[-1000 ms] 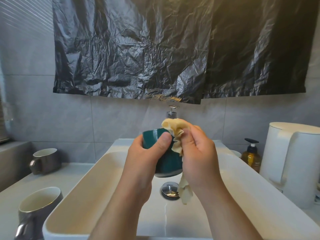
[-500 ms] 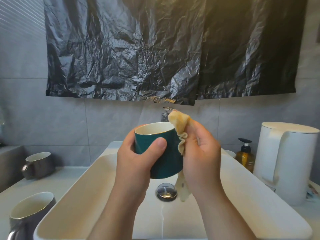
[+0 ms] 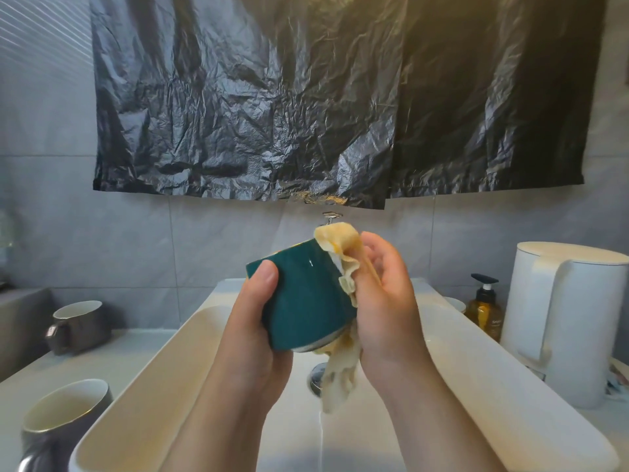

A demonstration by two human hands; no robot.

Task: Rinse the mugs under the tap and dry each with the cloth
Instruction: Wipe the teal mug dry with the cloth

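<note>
Left hand (image 3: 253,321) fingers wrapped round teal mug (image 3: 303,301), held over sink (image 3: 476,369) w/ mouth tipped away, prob. so drips fall in basin. Right hand (image 3: 388,301) fingers pinch yellow cloth (image 3: 340,253) against mug's side to dry it. Two grey mugs (image 3: 80,325) wait on surface at left.

One head-worn wide-angle view looks forward and slightly down from close above a white basin (image 3: 476,379), facing a grey tiled wall (image 3: 221,250) hung with black plastic sheeting (image 3: 272,114). Both forearms enter from the bottom edge, hands near centre frame.
</note>
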